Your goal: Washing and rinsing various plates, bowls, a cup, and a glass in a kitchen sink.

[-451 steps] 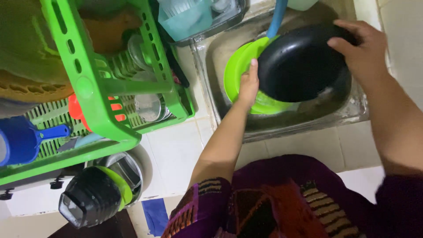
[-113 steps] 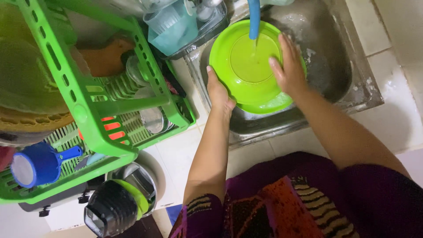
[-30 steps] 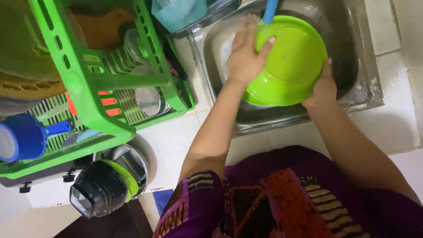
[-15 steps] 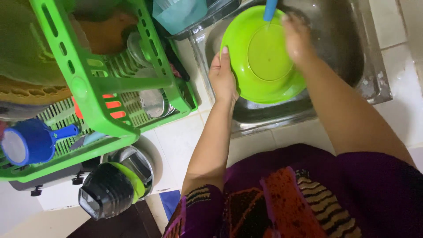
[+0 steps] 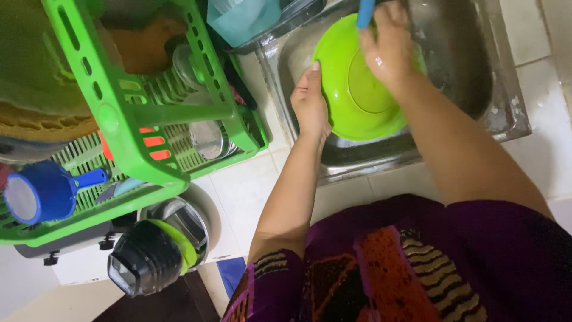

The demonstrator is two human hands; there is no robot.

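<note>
Bowl: a lime-green round plastic bowl (image 5: 357, 89) was tilted on edge over the far stainless-steel sink basin (image 5: 476, 65), its hollow facing the person.
Left hand: the left hand (image 5: 310, 104) clasped the bowl's left rim, fingers pressed flat along the outer wall, thumb hidden.
Right hand: the right hand (image 5: 387, 48) lay inside the bowl near its far rim, fingers curled against the wet inner face; whether they pinched a sponge could not be told.
Tap: a blue spout (image 5: 364, 12) hung just above the far rim, touching or nearly touching the right hand.
Step in hand: judging by the wet hand and the spout, the inner face was being rubbed or rinsed.
Next move calls for: a firm left-hand hold while the bowl is turned, since the wet plastic would likely be slippery.
Left side: a green plastic dish rack (image 5: 149, 119) stood on the white tiled counter (image 5: 238, 197), holding a blue plastic cup with a handle (image 5: 42, 194).
</note>
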